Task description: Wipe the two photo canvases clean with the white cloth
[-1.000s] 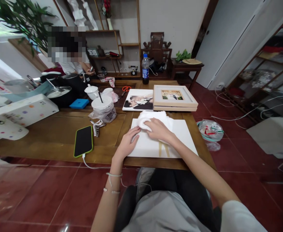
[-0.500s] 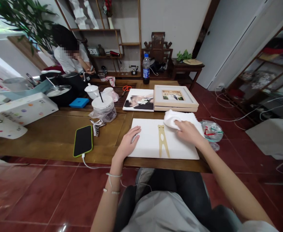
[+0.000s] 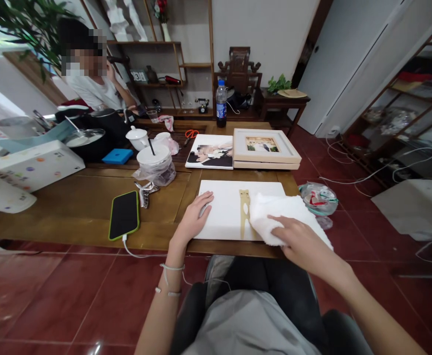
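A white rectangular panel (image 3: 223, 212) lies flat at the table's front edge. Along its middle runs a tan, long-legged shape (image 3: 244, 204) with a small animal-like head. My left hand (image 3: 196, 214) rests on the panel's left edge, fingers stretched out. With my right hand (image 3: 293, 239) I grip a white cloth (image 3: 275, 207) and press it onto the panel's right part. The cloth covers one leg of the tan shape and hangs past the panel's right side.
Behind the panel lie a photo print (image 3: 210, 152) and stacked picture frames (image 3: 265, 148). A charging phone (image 3: 124, 215), a bagged cup (image 3: 154, 162) and a bottle (image 3: 221, 103) stand or lie on the table (image 3: 71, 207). Another person (image 3: 93, 88) sits at the far left.
My right hand has moved the cloth from the panel's far right part towards the near edge, over part of the tan shape. The left hand stays on the panel.
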The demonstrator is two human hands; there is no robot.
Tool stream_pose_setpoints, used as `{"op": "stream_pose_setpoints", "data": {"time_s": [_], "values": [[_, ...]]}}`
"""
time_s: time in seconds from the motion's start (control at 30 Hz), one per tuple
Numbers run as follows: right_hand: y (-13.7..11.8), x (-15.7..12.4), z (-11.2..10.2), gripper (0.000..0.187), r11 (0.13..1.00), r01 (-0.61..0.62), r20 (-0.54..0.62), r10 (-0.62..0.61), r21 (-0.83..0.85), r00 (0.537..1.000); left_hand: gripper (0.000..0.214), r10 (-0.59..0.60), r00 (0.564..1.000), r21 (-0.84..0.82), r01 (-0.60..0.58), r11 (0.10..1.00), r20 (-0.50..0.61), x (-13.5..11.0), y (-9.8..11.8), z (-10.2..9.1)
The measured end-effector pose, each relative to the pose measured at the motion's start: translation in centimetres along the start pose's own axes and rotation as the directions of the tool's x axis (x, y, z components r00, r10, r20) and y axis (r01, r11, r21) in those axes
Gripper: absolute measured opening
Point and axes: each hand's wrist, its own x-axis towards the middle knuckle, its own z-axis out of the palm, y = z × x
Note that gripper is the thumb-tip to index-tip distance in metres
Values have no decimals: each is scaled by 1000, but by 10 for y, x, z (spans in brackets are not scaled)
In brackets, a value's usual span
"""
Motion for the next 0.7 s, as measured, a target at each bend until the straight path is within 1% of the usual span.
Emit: {"op": "stream_pose_setpoints", "data": {"time_s": [0.07,0.17,0.27,0.3,0.37,0.4,0.47,0.6,0.7], "values": [[12,7,0,44,999,-29,-1,29,16,1000,32,4,1000,-4,-4,1000,0,0,-1,0],[41,34,8,44,999,-30,-46,30,16,998,32,7,1000,-6,-7,1000,5,0,-1,0],[64,63,22,44,998,62,-126,-58,32,990,32,10,1000,4,-10,1000,7,0,-2,0],[68,70,26,44,995,87,-162,-79,40,984,32,11,1000,6,-11,1000,7,0,-2,0],[67,74,32,42,993,109,-227,-94,55,969,32,16,1000,5,-16,1000,6,1,-3,-1],[63,72,34,41,992,110,-247,-91,65,965,32,20,1000,3,-20,1000,5,1,-3,-1],[49,60,32,38,991,101,-241,-77,91,967,32,26,1000,0,-26,1000,4,0,-3,0],[15,14,16,34,985,102,-137,-83,137,987,32,21,1000,10,-21,1000,7,-1,-3,0],[-3,-22,4,33,978,89,-46,-82,187,996,32,20,1000,19,-20,1000,7,-1,-3,0]]}}
